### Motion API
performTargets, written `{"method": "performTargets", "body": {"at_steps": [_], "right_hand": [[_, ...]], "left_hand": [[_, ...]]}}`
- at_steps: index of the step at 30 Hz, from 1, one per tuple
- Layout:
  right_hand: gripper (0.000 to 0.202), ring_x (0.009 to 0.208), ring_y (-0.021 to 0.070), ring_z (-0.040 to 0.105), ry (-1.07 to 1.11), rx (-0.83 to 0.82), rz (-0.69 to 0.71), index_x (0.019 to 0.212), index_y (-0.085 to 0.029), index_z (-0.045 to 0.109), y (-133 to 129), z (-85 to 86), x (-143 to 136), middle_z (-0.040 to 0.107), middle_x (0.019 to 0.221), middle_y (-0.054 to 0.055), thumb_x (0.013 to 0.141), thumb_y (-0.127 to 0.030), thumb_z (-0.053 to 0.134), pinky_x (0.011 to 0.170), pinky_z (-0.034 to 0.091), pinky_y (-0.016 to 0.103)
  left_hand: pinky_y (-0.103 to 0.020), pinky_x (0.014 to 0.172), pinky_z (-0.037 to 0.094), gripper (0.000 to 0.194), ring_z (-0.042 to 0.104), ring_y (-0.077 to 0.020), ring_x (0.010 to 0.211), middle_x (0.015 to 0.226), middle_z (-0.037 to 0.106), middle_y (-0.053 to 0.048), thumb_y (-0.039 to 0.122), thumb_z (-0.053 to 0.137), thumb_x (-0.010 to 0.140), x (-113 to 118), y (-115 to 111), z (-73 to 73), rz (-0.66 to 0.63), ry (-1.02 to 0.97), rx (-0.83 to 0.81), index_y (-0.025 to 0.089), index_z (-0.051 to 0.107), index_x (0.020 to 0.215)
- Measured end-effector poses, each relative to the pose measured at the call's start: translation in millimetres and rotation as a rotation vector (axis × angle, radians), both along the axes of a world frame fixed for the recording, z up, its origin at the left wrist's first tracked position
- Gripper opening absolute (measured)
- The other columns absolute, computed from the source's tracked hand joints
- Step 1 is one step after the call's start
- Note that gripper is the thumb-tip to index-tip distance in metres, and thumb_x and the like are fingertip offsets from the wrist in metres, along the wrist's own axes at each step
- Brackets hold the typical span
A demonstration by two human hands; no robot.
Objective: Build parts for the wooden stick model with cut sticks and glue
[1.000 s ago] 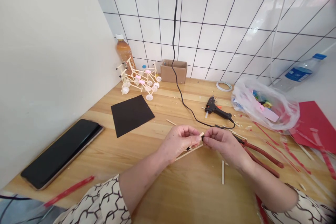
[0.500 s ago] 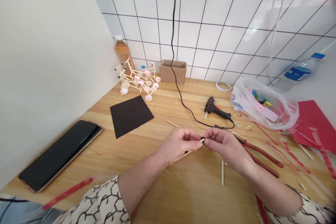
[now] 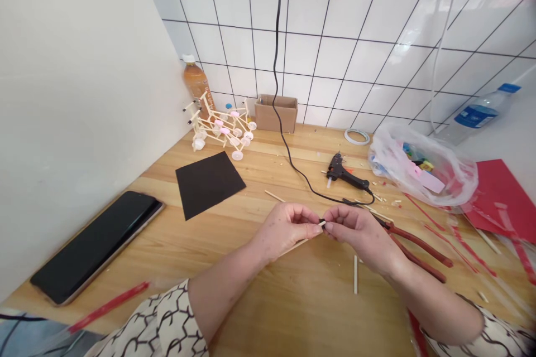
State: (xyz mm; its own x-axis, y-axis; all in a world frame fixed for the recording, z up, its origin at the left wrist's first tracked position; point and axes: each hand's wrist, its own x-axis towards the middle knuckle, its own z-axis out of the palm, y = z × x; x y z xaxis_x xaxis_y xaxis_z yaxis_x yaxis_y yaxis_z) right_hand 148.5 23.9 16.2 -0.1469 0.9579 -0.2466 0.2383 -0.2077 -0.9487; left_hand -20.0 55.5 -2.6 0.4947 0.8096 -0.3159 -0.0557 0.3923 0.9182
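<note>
My left hand [image 3: 288,231] is closed in a pinch around a thin pale wooden stick [image 3: 295,247], whose long end slants down to the left beneath the palm. At the stick's upper tip sits a small black piece [image 3: 322,222], partly covered by fingers. My right hand [image 3: 355,233] meets the left there, thumb and forefinger pinched on that black piece at the tip. Just behind the right hand lie pliers with red-brown handles [image 3: 419,245]. Another short stick [image 3: 355,274] rests on the table below it.
A black sheet [image 3: 209,184] and phone [image 3: 96,245] lie left. Behind stand a wheeled stick model [image 3: 224,129], a tea bottle [image 3: 196,83] and a cardboard box [image 3: 276,114]. A glue gun [image 3: 345,173], tape roll [image 3: 357,136] and plastic bag [image 3: 422,167] are right.
Both hands stay almost in place. A black band seen on the stick under the left hand half a second ago no longer shows. More of the black piece shows at the tip.
</note>
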Motion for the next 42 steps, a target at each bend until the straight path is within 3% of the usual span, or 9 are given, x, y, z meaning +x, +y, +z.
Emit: {"method": "performTargets", "body": {"at_steps": [9, 16, 19, 23, 25, 30, 34, 42], "right_hand": [[0.017, 0.06, 0.0097, 0.05, 0.027, -0.006, -0.008, 0.077, -0.016, 0.059, 0, -0.3, -1, 0.059, 0.068, -0.002, 0.069, -0.03, 0.064, 0.058, 0.037, 0.022], [0.019, 0.057, 0.0104, 0.049, -0.036, 0.063, -0.04, 0.071, -0.017, 0.058, -1, -2.4, -6, 0.057, 0.063, -0.002, 0.07, -0.035, 0.063, 0.055, 0.038, 0.023], [0.021, 0.057, 0.0113, 0.048, -0.056, 0.096, -0.099, 0.07, -0.017, 0.057, -1, -6.5, -8, 0.056, 0.062, -0.002, 0.069, -0.037, 0.062, 0.054, 0.038, 0.024], [0.024, 0.057, 0.0114, 0.048, -0.067, 0.155, -0.195, 0.071, -0.016, 0.056, 0, -11.8, -9, 0.055, 0.062, -0.001, 0.07, -0.04, 0.06, 0.056, 0.038, 0.025], [0.024, 0.057, 0.0116, 0.048, -0.075, 0.173, -0.204, 0.072, -0.016, 0.056, 0, -13.0, -8, 0.054, 0.063, -0.001, 0.071, -0.04, 0.06, 0.056, 0.038, 0.025], [0.023, 0.058, 0.0132, 0.05, -0.113, 0.244, -0.132, 0.073, -0.017, 0.057, -2, -12.2, -10, 0.056, 0.064, 0.0, 0.074, -0.039, 0.057, 0.056, 0.04, 0.026], [0.022, 0.061, 0.015, 0.052, -0.151, 0.288, -0.108, 0.072, -0.017, 0.058, -5, -10.3, -12, 0.058, 0.065, 0.002, 0.075, -0.038, 0.057, 0.058, 0.043, 0.027], [0.02, 0.062, 0.0153, 0.052, -0.204, 0.317, -0.082, 0.073, -0.018, 0.057, -8, -11.2, -12, 0.058, 0.066, 0.002, 0.078, -0.037, 0.056, 0.058, 0.043, 0.027]], "left_hand": [[-0.023, 0.06, 0.04, 0.018, 0.053, -0.0099, 0.06, 0.064, 0.061, -0.001, 0.026, 0.072, 0.061, -1, 0, -1.4, -0.014, 0.012, 0.087, 0.013, 0.063, 0.07], [-0.023, 0.058, 0.043, 0.012, 0.055, -0.0116, 0.061, 0.065, 0.062, -0.001, 0.025, 0.066, 0.068, -1, -2, 3.5, -0.037, 0.157, 0.264, 0.013, 0.064, 0.071], [-0.024, 0.061, 0.046, 0.01, 0.059, -0.0156, 0.073, 0.078, 0.064, -0.004, 0.021, 0.06, 0.072, 1, -5, 2.6, 0.047, 0.268, 0.451, 0.015, 0.064, 0.078], [-0.034, 0.084, 0.045, 0.02, 0.056, -0.0203, 0.096, 0.099, 0.061, -0.008, 0.015, 0.062, 0.07, 3, -8, 0.2, 0.283, 0.404, 0.847, 0.016, 0.062, 0.09], [-0.035, 0.088, 0.044, 0.02, 0.056, -0.0203, 0.097, 0.099, 0.061, -0.008, 0.015, 0.062, 0.071, 2, -8, 0.0, 0.302, 0.408, 0.907, 0.016, 0.062, 0.091], [-0.031, 0.078, 0.049, 0.011, 0.061, -0.0191, 0.086, 0.089, 0.066, -0.006, 0.022, 0.061, 0.074, 0, -6, 2.0, 0.149, 0.336, 0.711, 0.017, 0.066, 0.083], [-0.028, 0.07, 0.049, 0.018, 0.062, -0.0167, 0.074, 0.079, 0.068, -0.004, 0.031, 0.063, 0.074, -1, -5, 4.6, 0.044, 0.233, 0.471, 0.015, 0.067, 0.079], [-0.026, 0.063, 0.046, 0.022, 0.06, -0.0143, 0.063, 0.067, 0.067, -0.004, 0.031, 0.073, 0.062, -2, -3, 2.9, 0.039, 0.074, 0.128, 0.013, 0.067, 0.073]]}}
